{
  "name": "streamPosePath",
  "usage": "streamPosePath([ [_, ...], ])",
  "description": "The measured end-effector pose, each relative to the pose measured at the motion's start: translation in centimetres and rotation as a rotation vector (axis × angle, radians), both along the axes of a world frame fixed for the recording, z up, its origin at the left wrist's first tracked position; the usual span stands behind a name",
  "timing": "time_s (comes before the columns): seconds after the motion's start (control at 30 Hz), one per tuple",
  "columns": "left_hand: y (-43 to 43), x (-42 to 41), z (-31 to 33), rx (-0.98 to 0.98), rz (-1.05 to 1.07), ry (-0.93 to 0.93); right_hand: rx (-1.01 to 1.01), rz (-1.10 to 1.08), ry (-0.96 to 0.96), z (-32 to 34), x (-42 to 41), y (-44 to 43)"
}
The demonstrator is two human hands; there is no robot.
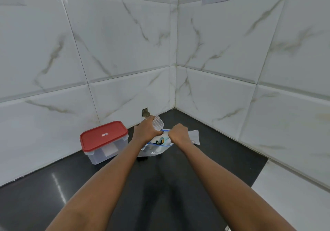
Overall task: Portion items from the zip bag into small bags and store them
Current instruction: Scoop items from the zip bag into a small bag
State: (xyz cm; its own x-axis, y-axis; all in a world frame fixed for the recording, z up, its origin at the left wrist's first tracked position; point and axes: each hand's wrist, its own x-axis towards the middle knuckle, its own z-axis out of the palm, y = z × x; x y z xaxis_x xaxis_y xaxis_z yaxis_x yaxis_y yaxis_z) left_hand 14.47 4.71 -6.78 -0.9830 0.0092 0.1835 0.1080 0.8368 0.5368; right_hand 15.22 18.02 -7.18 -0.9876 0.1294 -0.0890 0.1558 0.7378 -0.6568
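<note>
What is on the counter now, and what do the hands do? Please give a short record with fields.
left hand: holds clear cup, pinches zip bag rim
right hand: grips zip bag rim
zip bag: on counter, mouth looks open, items inside
small bags: flat, behind right hand
box: red lid on, left of zip bag

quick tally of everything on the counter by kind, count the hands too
red-lidded container: 1
zip bag: 1
clear cup: 1
pile of small bags: 1
hands, left hand and right hand: 2
total: 6
</note>
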Motion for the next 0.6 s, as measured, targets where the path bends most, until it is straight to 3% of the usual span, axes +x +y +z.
streamPosePath([
  [0.23, 0.0, 1.6, -1.5, 0.110, 0.015, -0.028, -0.141, -0.207, 0.003, 0.0, 2.3, 3.7],
  [0.4, -0.2, 1.6, -1.8, 0.121, 0.004, -0.048, -0.134, -0.210, 0.000, -0.5, 2.2, 3.8],
  [0.6, -0.7, 1.0, -1.7, 0.144, 0.059, -0.054, -0.279, -0.216, -0.039, -0.2, 1.1, 3.5],
])
